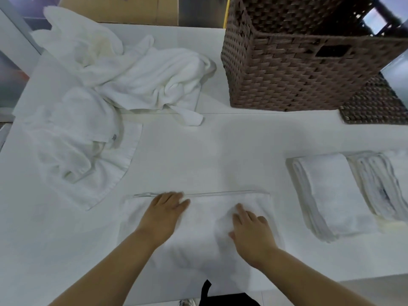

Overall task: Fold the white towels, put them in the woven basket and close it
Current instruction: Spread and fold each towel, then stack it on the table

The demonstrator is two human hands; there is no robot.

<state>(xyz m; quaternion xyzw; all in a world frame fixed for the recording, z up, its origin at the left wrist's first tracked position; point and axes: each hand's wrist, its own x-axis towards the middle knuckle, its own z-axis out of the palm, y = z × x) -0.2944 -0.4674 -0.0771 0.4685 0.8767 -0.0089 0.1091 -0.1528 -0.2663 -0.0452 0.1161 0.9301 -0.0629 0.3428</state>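
Observation:
A white towel [203, 246] lies flat and partly folded on the white table in front of me. My left hand [164, 214] presses flat on its left part near the far edge. My right hand [250, 230] rests flat on its right part with straight fingers. Two stacks of folded white towels [335, 195] sit to the right. A heap of unfolded white towels [106, 85] lies at the far left. The brown woven basket [291, 69] stands open at the far right, and its woven lid [375, 104] lies on the table behind it.
The white table [209, 151] shows a bare stretch between the flat towel and the basket. A cardboard box [132, 9] stands beyond the table's far edge. The table's near edge runs just below my forearms.

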